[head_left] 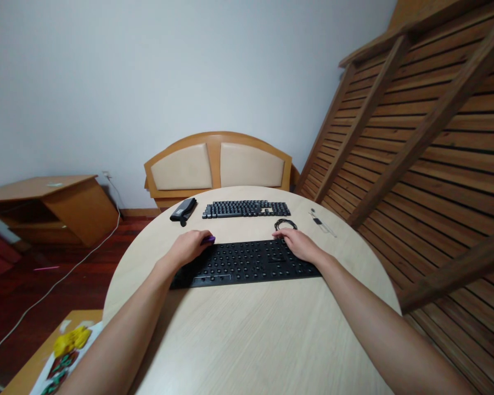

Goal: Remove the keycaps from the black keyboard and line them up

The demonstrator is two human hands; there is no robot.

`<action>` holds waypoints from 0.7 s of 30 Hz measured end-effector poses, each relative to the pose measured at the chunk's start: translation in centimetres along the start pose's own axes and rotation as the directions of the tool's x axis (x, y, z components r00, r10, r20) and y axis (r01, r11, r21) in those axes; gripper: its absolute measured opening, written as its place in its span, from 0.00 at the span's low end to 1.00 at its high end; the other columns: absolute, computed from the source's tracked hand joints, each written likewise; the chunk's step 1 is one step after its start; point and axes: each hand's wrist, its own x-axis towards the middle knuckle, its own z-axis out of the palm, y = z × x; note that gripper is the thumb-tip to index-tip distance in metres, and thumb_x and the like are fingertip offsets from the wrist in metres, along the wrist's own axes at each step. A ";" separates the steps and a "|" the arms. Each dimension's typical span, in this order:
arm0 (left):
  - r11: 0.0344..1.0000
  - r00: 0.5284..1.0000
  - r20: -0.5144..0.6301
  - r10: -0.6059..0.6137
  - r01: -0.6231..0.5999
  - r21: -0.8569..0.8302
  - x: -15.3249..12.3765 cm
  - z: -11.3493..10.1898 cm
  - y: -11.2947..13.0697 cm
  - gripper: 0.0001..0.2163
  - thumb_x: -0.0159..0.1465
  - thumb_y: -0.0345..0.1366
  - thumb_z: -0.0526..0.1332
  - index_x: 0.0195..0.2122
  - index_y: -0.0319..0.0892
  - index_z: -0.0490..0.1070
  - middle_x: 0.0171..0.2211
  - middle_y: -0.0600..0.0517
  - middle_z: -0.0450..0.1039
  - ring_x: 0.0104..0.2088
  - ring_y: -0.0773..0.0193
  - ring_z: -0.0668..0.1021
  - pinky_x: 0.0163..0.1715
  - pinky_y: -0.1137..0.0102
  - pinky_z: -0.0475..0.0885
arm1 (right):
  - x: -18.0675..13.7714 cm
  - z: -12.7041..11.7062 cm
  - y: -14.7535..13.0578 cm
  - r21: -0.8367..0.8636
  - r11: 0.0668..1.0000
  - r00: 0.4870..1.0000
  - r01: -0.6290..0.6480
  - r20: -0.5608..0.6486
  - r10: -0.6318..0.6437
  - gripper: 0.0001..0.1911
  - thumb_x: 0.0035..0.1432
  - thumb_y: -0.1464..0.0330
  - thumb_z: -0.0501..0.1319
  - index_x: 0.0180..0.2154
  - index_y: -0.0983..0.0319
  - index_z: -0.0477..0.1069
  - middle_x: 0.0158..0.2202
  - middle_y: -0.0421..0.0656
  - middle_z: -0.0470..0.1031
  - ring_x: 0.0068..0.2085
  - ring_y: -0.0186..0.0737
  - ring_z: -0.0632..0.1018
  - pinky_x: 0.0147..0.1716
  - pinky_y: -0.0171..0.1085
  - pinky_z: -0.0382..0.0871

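Observation:
A black keyboard base (242,262), its keycaps off and its switch stems showing, lies flat before me on the round table. My left hand (189,246) is closed around a small purple-handled tool (208,240) at the base's far left corner; most of the tool is hidden by the fingers. At the right end, my right hand (298,244) rests over the base with its fingers bent at the far edge, beside a coiled black cable (286,224). Behind the base sits a set of dark keycaps (247,209) laid out in keyboard order.
On the round table (247,340) a dark pouch (184,209) lies back left and a thin wire tool (321,224) back right. A slatted wooden frame (420,137) leans at the right. Yellow gloves (71,340) lie on a low surface at lower left.

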 end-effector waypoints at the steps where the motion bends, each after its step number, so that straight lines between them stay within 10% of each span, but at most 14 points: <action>1: 1.000 1.000 -0.015 0.014 -0.014 -0.001 0.1 0.2 0.5 0.13 0.68 0.41 0.53 0.46 0.44 0.73 0.44 0.44 0.78 0.43 0.55 0.79 0.40 0.68 0.70 | 0.0 0.0 0.0 0.007 1.000 1.000 -0.001 -0.001 0.001 0.23 0.59 0.80 0.50 0.48 0.58 0.76 0.45 0.43 0.79 0.46 0.40 0.78 0.49 0.38 0.70; 21: 0.971 0.973 -0.063 0.222 -0.226 -0.079 8.5 2.7 13.1 0.12 0.67 0.41 0.58 0.48 0.45 0.73 0.42 0.44 0.80 0.42 0.55 0.81 0.38 0.69 0.71 | -0.1 0.7 0.1 0.174 0.985 0.992 -0.008 -0.119 0.029 0.28 0.62 0.79 0.49 0.62 0.60 0.56 0.45 0.46 0.78 0.43 0.37 0.79 0.47 0.39 0.71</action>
